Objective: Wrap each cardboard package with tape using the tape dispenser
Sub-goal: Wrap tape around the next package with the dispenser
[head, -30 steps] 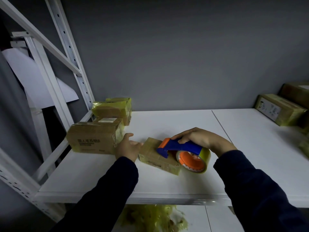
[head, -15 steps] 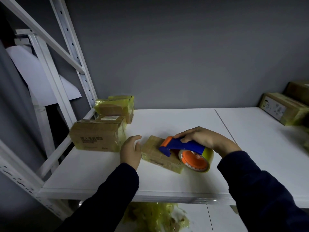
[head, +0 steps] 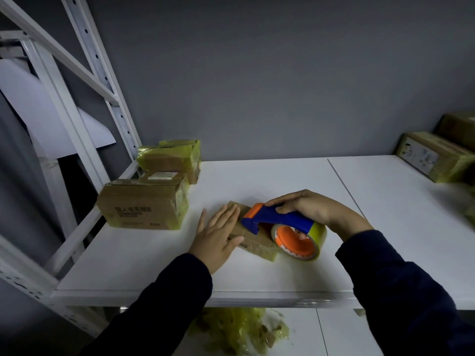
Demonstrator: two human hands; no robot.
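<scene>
Package (head: 257, 246) pinned flat, dispenser nose on its top.
Nearest you, below your wrists on the lower level, lies a heap of crumpled yellow tape (head: 236, 330). Your left hand (head: 218, 235) lies flat with straight fingers, pressing the package's left end onto the white shelf (head: 270, 181). Your right hand (head: 308, 211) is curled round the blue handle of the tape dispenser (head: 280, 223). Its orange nose rests on the package top just beside your left fingertips, and the roll sits at the package's right end. Keep that palm heavy so the light package cannot slide. Hold the nose low against the cardboard and draw one even stroke toward your right hand's side. Beyond your left hand stands a larger carton (head: 144, 204), with a tape-covered package (head: 169, 158) behind it. Well past your right hand sit more cartons (head: 431, 160).
</scene>
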